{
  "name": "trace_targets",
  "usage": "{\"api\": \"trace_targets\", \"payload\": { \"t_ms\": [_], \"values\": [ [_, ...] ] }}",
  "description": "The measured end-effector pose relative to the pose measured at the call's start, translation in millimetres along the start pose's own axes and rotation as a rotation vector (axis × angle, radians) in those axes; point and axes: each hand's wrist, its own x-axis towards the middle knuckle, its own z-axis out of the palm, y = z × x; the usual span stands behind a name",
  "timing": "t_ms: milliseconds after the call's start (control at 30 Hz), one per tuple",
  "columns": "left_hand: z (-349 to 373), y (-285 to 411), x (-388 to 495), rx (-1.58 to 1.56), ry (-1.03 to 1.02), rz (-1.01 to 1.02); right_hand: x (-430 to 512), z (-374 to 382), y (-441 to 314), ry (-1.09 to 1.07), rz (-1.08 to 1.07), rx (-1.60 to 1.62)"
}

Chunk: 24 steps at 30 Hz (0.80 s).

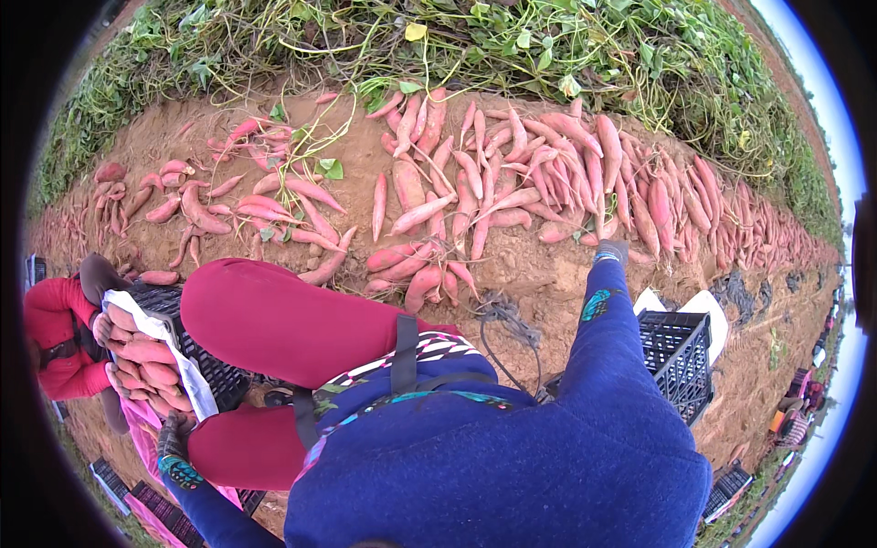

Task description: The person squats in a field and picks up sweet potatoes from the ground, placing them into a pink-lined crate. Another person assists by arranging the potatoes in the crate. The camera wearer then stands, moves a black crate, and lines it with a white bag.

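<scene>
My right hand (612, 251), in a grey glove, reaches down to the lower edge of a long row of pink-skinned sweet potatoes (659, 205). A slim sweet potato (601, 214) points towards its fingers, which are too hidden to show a grip. My left hand (174, 435), also gloved, rests by my knee at the near corner of a black plastic crate (219, 370). White sheeting (195, 383) lines this crate, and sweet potatoes (152, 370) fill it. Whether the left fingers grip its edge cannot be made out.
A co-worker (65, 335) in red has both hands at the filled crate. Behind my right arm stands another black crate (675, 356) with white lining. Looser sweet potatoes (264, 205) lie on bare soil (534, 274). Cut green vines (479, 48) bank along the far side.
</scene>
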Motion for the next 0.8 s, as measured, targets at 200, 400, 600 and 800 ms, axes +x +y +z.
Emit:
{"api": "trace_targets", "payload": {
  "t_ms": [200, 400, 600, 800],
  "values": [
    [25, 5, -23, 0.699, 0.177, 0.136, 55, -10, -2, 0.109, -0.543, -0.760],
    [56, 10, -97, 1.053, 0.391, 0.026, 100, 23, -41, 0.136, -0.480, 0.092],
    [52, -11, -155, 1.149, 0.492, -0.069, 135, 29, -84, 0.132, -0.449, 0.202],
    [50, -40, -184, 1.203, 0.538, -0.135, 133, 21, -118, 0.071, -0.428, 0.078]
  ]
}}
